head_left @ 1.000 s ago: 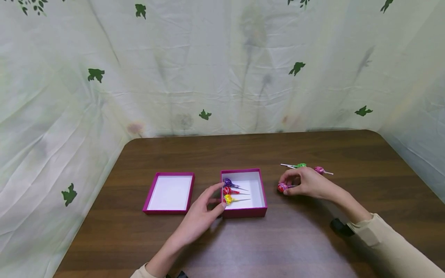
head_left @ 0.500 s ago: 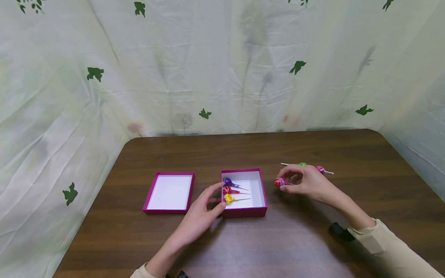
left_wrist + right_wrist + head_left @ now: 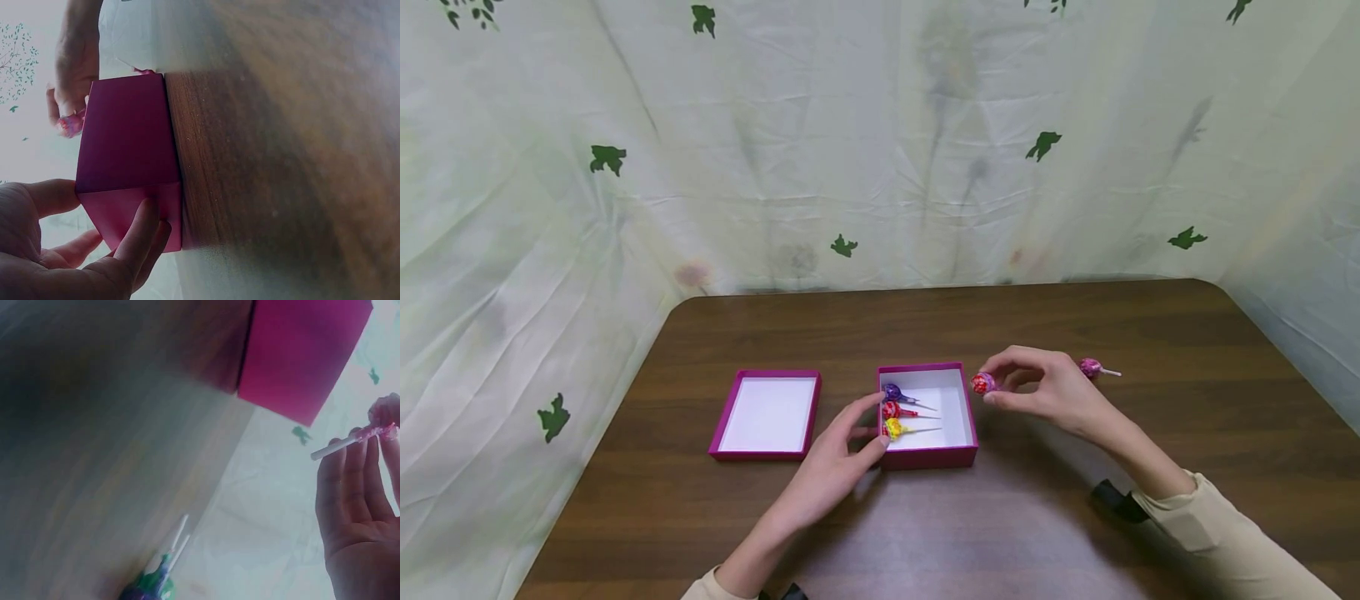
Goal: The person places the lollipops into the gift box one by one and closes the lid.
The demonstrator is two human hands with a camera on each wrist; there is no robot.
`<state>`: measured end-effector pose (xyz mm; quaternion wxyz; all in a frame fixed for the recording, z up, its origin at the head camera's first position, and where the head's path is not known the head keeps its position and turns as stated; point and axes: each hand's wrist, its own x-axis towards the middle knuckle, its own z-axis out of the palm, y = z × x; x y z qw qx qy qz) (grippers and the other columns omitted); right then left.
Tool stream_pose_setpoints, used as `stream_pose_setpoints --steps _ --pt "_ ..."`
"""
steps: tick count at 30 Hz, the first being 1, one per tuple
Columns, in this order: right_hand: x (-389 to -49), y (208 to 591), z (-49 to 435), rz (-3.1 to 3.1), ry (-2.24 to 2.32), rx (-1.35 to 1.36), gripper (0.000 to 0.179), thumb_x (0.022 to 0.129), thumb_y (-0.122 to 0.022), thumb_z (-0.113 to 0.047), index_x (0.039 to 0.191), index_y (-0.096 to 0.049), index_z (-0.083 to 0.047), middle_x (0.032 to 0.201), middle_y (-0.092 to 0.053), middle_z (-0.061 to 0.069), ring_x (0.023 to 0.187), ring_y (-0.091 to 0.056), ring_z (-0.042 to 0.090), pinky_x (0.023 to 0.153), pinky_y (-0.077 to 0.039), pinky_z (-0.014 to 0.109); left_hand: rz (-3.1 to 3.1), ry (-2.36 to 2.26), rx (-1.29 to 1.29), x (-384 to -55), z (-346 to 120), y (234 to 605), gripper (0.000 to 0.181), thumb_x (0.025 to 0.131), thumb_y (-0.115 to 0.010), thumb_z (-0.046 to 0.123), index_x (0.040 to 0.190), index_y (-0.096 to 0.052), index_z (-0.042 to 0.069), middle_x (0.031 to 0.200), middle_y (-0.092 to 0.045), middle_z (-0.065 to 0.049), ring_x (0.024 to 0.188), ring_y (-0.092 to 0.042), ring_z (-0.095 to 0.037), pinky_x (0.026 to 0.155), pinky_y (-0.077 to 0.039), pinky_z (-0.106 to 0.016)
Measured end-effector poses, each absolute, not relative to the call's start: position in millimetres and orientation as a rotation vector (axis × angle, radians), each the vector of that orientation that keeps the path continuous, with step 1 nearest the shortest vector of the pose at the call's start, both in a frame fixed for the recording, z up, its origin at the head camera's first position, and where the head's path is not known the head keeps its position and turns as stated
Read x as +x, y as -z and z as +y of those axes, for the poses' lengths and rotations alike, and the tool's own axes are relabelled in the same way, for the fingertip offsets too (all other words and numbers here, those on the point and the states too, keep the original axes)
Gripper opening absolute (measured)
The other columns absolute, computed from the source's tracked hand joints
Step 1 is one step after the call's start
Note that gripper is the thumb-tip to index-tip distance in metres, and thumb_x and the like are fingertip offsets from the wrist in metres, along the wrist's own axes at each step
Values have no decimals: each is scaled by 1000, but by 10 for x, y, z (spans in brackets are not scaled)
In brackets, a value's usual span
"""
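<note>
Pinching a round, red-and-pink wrapped lollipop (image 3: 982,382) between thumb and fingertips, the right hand (image 3: 1041,385) is hovering just beside the right wall of an uncovered square magenta box (image 3: 928,459). And here's what matters: the box is lying directly left of this grip, with the sweet's head facing it and the white stick slanting back past the fingers. The left wrist view is showing that sweet above rim level, and the right hand is clearly the nearer one to it.

Across the box, the left hand (image 3: 842,446) is resting relaxed fingers and thumb against the left wall. Inside, purple (image 3: 892,393), red (image 3: 891,410) and yellow (image 3: 893,428) lollipops are lining that wall, sticks pointing right; the held one's long axis is roughly matching theirs.

Farther out, a pink lollipop (image 3: 1090,367) is lying on the brown wooden counter (image 3: 760,525) behind the right hand, while the right wrist view is catching a green-wrapped one (image 3: 165,589). Well left, a white-lined magenta lid (image 3: 763,457) is lying flat.
</note>
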<state>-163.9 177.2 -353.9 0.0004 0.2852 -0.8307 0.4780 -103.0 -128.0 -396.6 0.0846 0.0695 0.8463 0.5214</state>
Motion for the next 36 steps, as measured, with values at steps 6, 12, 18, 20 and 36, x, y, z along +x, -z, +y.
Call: stream_pose_setpoints --steps 6,12,18,20,36 --pt "-1609 3458 1632 -2525 -1619 917 29 80 -80 0 105 -69 -9 96 -69 2 82 -66 22 75 -54 33 2530 -1532 184 -1043 -1274 3977 55 95 -65 26 146 -46 27 146 -45 -2 117 -57 -27 81 -52 -39" --pt "-1696 3631 1533 -2475 -1713 934 30 81 -81 -7 107 -68 -14 99 -69 1 83 -67 22 76 -56 38 2537 -1525 185 -1053 -1279 3995 55 95 -65 27 146 -46 27 145 -45 -2 117 -57 -27 82 -52 -40" --pt "-1707 3670 1390 -2444 -1755 993 29 82 -82 -17 107 -67 -18 99 -68 0 82 -66 20 76 -56 38 2537 -1525 194 -1058 -1280 3998 55 95 -65 28 146 -45 27 146 -45 -1 117 -58 -26 83 -52 -41" --pt "-1710 3680 1336 -2449 -1753 1019 29 82 -81 -18 108 -67 -19 100 -68 -1 84 -65 20 77 -55 38 2537 -1524 196 -1058 -1281 3997 55 95 -65 28 146 -45 27 146 -44 -1 118 -58 -26 84 -52 -42" --pt "-1824 3784 970 -2725 -1459 1345 21 82 -80 -14 97 -68 -21 87 -67 -9 80 -65 10 73 -55 31 2516 -1556 230 -1054 -1288 3990 54 96 -65 29 146 -45 27 146 -45 -1 118 -58 -27 81 -52 -40"
